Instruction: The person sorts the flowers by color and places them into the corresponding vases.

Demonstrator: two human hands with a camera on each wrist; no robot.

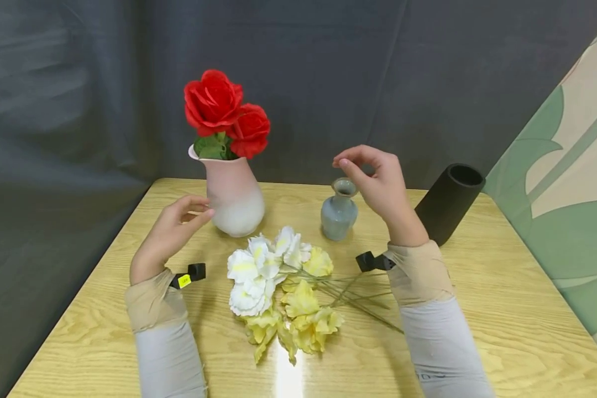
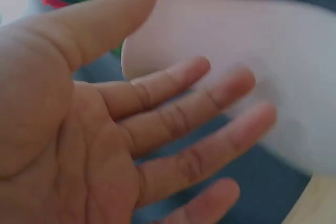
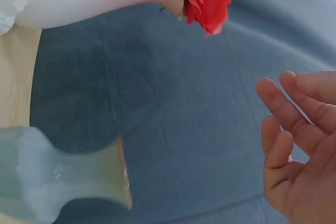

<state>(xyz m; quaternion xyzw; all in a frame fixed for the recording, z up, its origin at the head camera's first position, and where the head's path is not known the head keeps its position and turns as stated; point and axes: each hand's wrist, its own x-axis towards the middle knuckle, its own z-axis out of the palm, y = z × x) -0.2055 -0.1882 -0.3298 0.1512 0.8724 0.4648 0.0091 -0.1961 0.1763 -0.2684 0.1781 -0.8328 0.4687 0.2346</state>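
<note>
Two red roses (image 1: 214, 105) stand in a pink-and-white pitcher-shaped vase (image 1: 235, 193) at the back left of the table. Beside that vase is my left hand (image 1: 171, 229), its fingers loosely extended and its fingertips close to the vase's side; the left wrist view shows nothing in the palm. My right hand (image 1: 375, 179) hovers at the small blue-grey vase (image 1: 339, 213), fingers relaxed and bent, holding nothing. In the right wrist view the small vase (image 3: 79, 174) lies apart from the fingers, its mouth holding no stem.
White flowers (image 1: 254, 271) and yellow flowers (image 1: 303, 320) lie in a pile at the table's middle, stems (image 1: 363, 301) pointing right. A tall black vase (image 1: 448, 202) stands behind the right wrist. Dark cloth (image 1: 303, 83) hangs along the table's back edge.
</note>
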